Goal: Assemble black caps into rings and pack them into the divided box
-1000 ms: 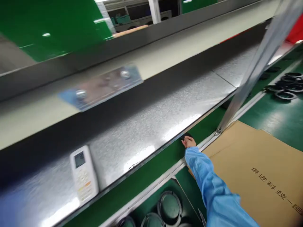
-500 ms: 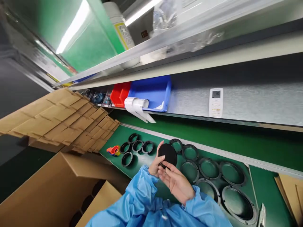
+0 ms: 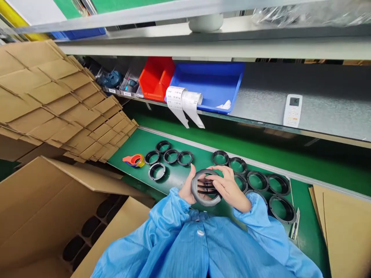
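Note:
A round black ring (image 3: 196, 189) with thin dark slats across its opening is held in front of my chest, its open face toward me. My left hand (image 3: 188, 188) grips it from the left, with the thumb up along the rim and fingers showing behind the slats. From the right, my right hand (image 3: 232, 192) has its bent fingers on the ring's upper right edge and over the slats. Beyond it, several black rings (image 3: 257, 180) lie on the green bench to the right, partly hidden by my hand and sleeve. A smaller group of black rings (image 3: 157, 172) lies to the left.
An orange tape dispenser (image 3: 133, 159) lies at the bench's left. Below it stands an open carton (image 3: 34, 200) with dark round items inside. Flattened cardboard (image 3: 66, 108) is stacked left. The overhanging shelf bears a blue bin (image 3: 208, 87), a red bin (image 3: 156, 79) and a remote (image 3: 292, 111).
The piece in my hands has turned from a dark disc face to its open, slatted side. My right hand has moved from beneath it to its upper right edge. The view has swung and levelled.

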